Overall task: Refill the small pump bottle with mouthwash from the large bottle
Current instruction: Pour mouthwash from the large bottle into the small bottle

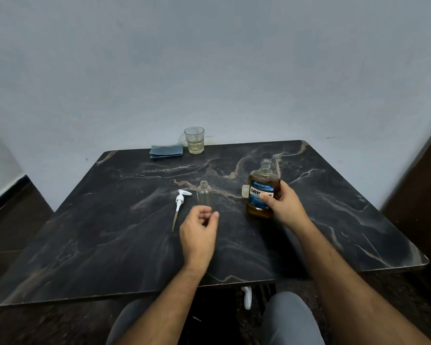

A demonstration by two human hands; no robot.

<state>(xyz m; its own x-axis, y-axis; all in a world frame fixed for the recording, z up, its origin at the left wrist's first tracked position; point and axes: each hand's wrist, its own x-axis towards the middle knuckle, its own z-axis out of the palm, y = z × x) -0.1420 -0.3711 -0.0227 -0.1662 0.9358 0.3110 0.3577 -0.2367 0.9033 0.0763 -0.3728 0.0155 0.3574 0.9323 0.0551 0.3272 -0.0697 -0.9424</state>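
Note:
A small clear bottle (204, 194) stands upright and uncapped near the middle of the dark marble table (115, 245). Its white pump head (180, 202) with a long tube lies flat just left of it. My left hand (200, 232) hovers just in front of the small bottle with fingers loosely curled, holding nothing. The large mouthwash bottle (261, 188), amber liquid and blue label, stands uncapped to the right. My right hand (283, 202) grips its lower right side, thumb across the label.
A drinking glass (194, 140) with some pale liquid stands at the table's far edge by the wall. A folded blue cloth (166, 151) lies left of it. A white object (247, 297) sits below the near table edge between my knees.

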